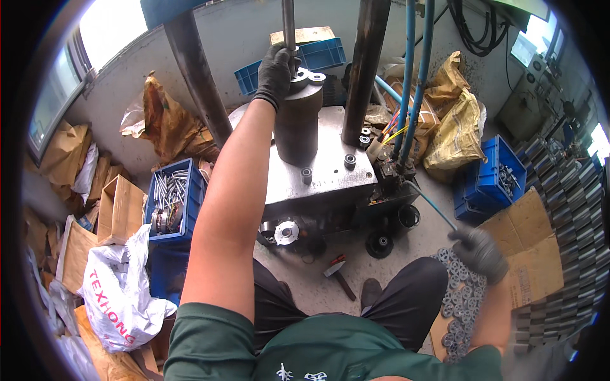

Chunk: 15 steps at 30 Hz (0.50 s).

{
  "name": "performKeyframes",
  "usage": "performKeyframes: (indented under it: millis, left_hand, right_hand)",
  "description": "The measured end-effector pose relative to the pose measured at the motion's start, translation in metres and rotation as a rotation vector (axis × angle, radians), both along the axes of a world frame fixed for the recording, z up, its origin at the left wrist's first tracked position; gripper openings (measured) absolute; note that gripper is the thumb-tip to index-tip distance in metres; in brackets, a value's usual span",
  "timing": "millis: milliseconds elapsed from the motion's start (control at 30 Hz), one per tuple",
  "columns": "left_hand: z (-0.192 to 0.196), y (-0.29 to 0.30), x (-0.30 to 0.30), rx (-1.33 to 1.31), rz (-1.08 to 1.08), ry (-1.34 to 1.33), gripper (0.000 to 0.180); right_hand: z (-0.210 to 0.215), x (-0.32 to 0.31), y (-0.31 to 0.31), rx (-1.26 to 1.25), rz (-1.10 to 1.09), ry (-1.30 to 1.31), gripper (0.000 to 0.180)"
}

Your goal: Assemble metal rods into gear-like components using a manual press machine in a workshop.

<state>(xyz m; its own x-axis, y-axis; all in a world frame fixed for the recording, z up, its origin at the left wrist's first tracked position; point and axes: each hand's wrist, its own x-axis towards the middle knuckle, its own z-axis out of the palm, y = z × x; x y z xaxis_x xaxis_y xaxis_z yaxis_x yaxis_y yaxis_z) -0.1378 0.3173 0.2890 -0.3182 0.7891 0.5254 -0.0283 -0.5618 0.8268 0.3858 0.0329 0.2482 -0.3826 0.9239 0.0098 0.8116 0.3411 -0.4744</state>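
My left hand [274, 75], in a dark grey glove, reaches to the top of an upright metal cylinder [298, 130]. Its fingers close round a small metal part under a vertical steel rod [288, 22]; the fingers partly hide that part. A silvery metal piece with round holes [311, 77] lies on the cylinder top, beside the hand. My right hand [481, 254], also gloved and blurred by motion, is closed at the end of a thin blue-grey lever [432, 206]. Below it, many flat ring-shaped metal parts [459, 292] lie on cardboard.
Small bearing-like parts [350, 161] stand on the steel press table [340, 130], between dark columns [366, 70]. A hammer [340, 276] lies on the floor by my feet. Blue crates [194, 197] of metal parts stand left and right. A white sack [124, 286] sits left.
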Motion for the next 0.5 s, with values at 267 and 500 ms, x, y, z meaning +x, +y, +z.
performKeyframes:
  millis: [267,500]
  left_hand:
    - [0.0,-0.001,-0.005,-0.022,0.008,0.09,0.033]
    - [0.007,-0.013,0.0,-0.107,0.045,0.155,0.032]
  right_hand:
    - [-0.009,-0.011,-0.014,-0.045,0.011,-0.178,0.018]
    - [0.001,-0.006,0.006,0.059,-0.043,0.072,0.024]
